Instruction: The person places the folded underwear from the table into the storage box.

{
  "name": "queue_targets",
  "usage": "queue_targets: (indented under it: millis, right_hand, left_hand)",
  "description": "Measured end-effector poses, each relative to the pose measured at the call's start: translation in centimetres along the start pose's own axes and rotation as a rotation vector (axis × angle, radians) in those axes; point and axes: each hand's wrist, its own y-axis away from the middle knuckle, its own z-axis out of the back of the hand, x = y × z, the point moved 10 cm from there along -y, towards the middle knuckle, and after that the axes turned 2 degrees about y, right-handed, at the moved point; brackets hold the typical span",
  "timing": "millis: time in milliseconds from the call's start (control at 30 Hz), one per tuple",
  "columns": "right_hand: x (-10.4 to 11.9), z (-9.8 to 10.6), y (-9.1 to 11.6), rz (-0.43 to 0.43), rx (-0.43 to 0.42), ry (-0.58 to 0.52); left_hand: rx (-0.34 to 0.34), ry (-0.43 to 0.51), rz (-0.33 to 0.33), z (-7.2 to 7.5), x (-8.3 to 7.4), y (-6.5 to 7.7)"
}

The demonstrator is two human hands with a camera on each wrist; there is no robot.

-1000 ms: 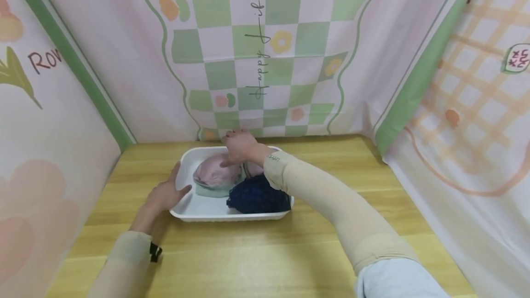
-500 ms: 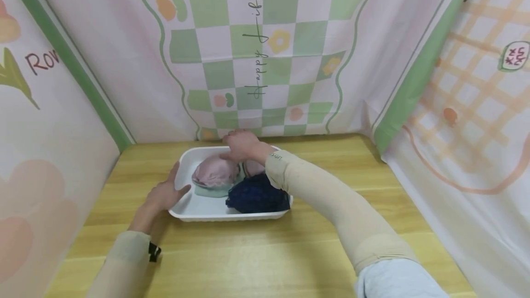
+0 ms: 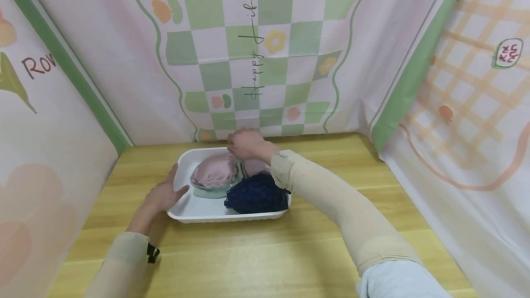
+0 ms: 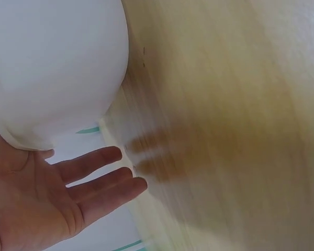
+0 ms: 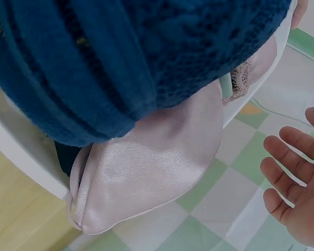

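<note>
A white tray [image 3: 198, 213] stands on the table with bras in it. At its left end my left hand [image 3: 162, 194] straddles the rim, thumb over the inside, fingers straight outside; in the left wrist view the fingers [image 4: 102, 196] stick out beside the tray wall. A pink satin bra [image 3: 215, 170] lies at the back, on a mint-green piece [image 3: 209, 192]. In front at right is a navy lace bra [image 3: 257, 194]. Over the tray's back rim is my right hand [image 3: 248, 144]; the right wrist view shows it with loosely bent fingers and nothing in them.
The wooden table [image 3: 248, 256] extends in front of the tray and to both sides. Directly behind the tray hangs a checked green and white curtain [image 3: 281, 77], with printed curtains at left and right [image 3: 468, 118].
My right hand has drawn slightly right and its thumb has come off the pink bra cup. The left hand keeps its place at the tray's left rim.
</note>
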Motion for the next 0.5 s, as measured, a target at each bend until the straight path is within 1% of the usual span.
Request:
queue_targets:
  millis: [267,500]
  right_hand:
    - [-0.2,0.3,0.4,0.007,-0.033,0.013]
    - [-0.1,0.3,1.0,0.016,-0.044,0.038]
  left_hand:
    - [-0.033,-0.014,-0.014,0.8,-0.4,-0.1]
    - [-0.071,-0.023,-0.010,1.7,-0.9,0.4]
